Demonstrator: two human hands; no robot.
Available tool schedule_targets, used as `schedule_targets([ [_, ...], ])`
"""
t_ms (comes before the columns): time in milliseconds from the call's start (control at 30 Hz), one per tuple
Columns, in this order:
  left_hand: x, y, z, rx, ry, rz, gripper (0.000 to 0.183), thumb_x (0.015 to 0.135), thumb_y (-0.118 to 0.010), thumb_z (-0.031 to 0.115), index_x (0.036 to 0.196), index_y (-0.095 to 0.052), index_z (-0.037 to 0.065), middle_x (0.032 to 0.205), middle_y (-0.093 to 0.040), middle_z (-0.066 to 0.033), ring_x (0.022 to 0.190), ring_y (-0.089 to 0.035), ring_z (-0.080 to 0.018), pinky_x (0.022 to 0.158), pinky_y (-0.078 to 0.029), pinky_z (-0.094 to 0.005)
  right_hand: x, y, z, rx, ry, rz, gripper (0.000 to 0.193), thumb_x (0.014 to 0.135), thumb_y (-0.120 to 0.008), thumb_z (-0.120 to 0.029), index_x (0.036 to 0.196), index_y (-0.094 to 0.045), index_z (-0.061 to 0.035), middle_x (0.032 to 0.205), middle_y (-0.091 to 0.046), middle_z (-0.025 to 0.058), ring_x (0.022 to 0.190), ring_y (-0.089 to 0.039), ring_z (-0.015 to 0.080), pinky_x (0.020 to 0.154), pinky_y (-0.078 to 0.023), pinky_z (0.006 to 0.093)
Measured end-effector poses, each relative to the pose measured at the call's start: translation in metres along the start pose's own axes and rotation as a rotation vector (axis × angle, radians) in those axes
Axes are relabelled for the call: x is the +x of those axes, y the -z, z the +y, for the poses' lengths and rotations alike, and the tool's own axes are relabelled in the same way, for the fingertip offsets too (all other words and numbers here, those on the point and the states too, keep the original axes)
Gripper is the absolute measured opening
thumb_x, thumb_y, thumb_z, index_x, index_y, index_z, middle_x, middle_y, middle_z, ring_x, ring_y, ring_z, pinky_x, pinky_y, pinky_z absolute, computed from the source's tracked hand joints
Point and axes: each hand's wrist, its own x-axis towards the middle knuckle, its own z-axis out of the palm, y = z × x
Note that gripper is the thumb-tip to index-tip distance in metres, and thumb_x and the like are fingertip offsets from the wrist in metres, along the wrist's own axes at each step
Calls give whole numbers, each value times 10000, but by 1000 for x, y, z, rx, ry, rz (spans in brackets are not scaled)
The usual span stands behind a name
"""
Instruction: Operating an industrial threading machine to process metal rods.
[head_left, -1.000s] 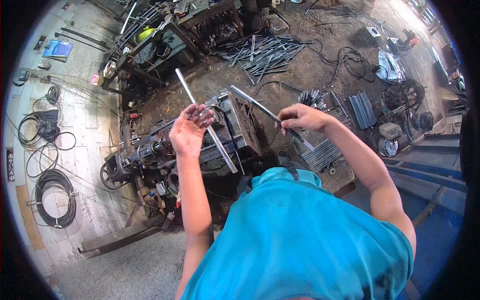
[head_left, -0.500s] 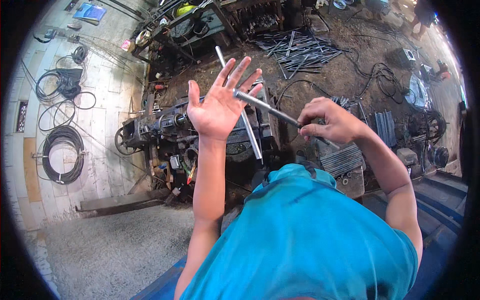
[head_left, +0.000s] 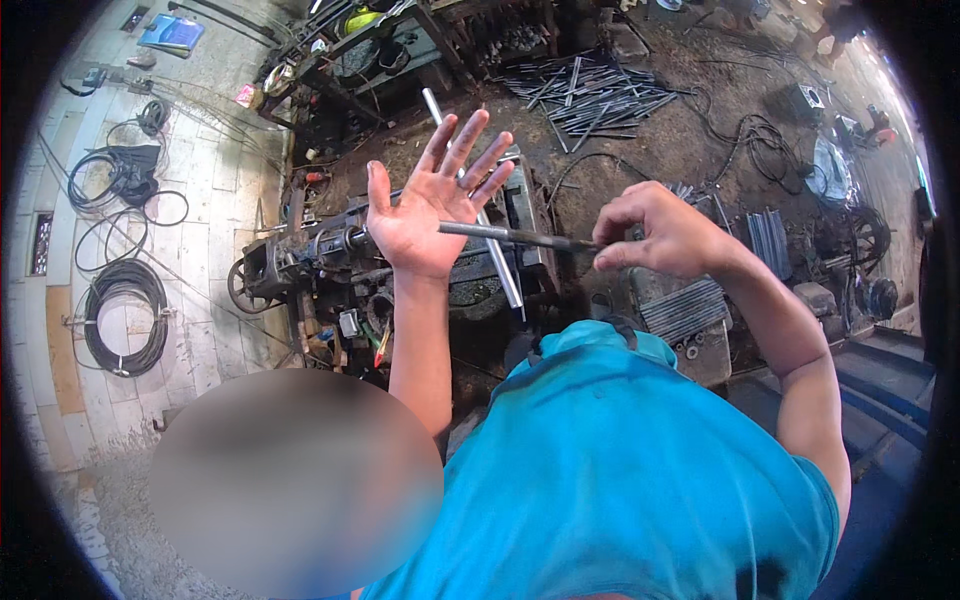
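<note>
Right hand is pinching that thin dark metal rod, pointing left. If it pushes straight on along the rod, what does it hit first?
Most likely the left hand: the thin dark metal rod from the right hand already ends at its open palm. Depth is unclear, so contact is not certain.

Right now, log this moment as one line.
left hand: open, fingers spread, palm against rod | right hand: pinching rod end | rod: level, above machine | floor: rod pile

— What colours are seen?
— A turquoise shirt (head_left: 620,470) is worn; a dull grey steel rod (head_left: 515,236) is held. The machine (head_left: 330,255) is coated black and brown (oil-stained).
— And around it?
— Black cable coils (head_left: 125,315) are laid on pale tiles (head_left: 200,240); a blue sheet (head_left: 172,32) is noted.
</note>
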Motion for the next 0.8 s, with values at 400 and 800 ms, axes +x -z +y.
schedule_targets([
  [400, -14, 24, -44, -102, 128, 92, 850, 951, -318, 600, 1446, -222, -84, 1541, -172, -276, 1413, -150, -497, 1142, -187, -598, 3, -16, 20, 814, -153, -164, 307, 965, -583, -263, 1014, -642, 33, 908, -709, 120, 869, -680, 168, 834, -502, 299],
  [800, -21, 28, -86, 3, 310, 141, 860, 928, -349, 643, 1403, -338, -74, 1344, -488, -240, 1207, -503, -355, 1077, -354, -468, 1, -42, 18, 1101, -305, 479, 196, 938, -630, -276, 979, -668, -88, 929, -665, -6, 837, -586, 79, 748, -429, 254],
])
